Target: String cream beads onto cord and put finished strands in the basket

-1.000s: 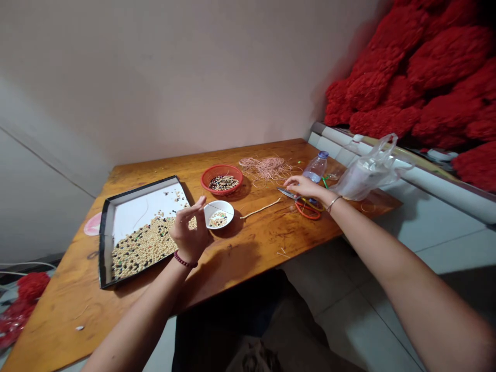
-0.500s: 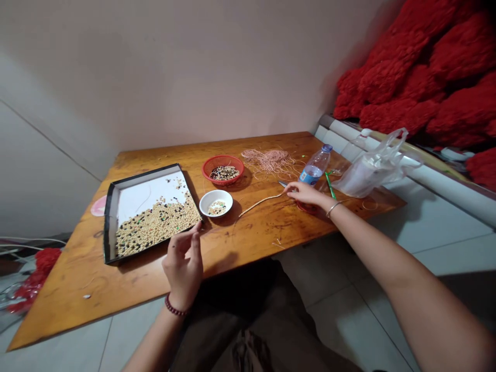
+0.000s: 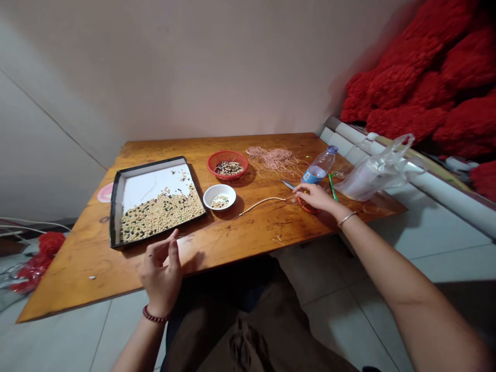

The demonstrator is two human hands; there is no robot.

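A thin string of pale beads (image 3: 263,200) lies across the wooden table (image 3: 228,243), its right end near the fingertips of my right hand (image 3: 312,197). That hand is closed beside orange-handled scissors (image 3: 288,184); what its fingers pinch is too small to tell. Near the table's front edge, my left hand (image 3: 161,268) is raised with thumb and forefinger close together; anything between them is too small to make out. Beyond it sits a black-edged tray (image 3: 114,217) of pale and dark beads. A white bowl (image 3: 219,206) and a red basket (image 3: 228,173) also hold beads.
Pink cord (image 3: 273,157) lies tangled at the back. A water bottle (image 3: 320,165), a green tool (image 3: 332,187) and a plastic bag (image 3: 368,178) are at the right. Red yarn bundles (image 3: 418,88) are piled beyond. A pink dish (image 3: 105,192) is partly behind the tray.
My left hand has moved left and a little down, away from the tray's corner. My right hand has shifted slightly right, and more of the scissors shows. The whole view has shifted a little.
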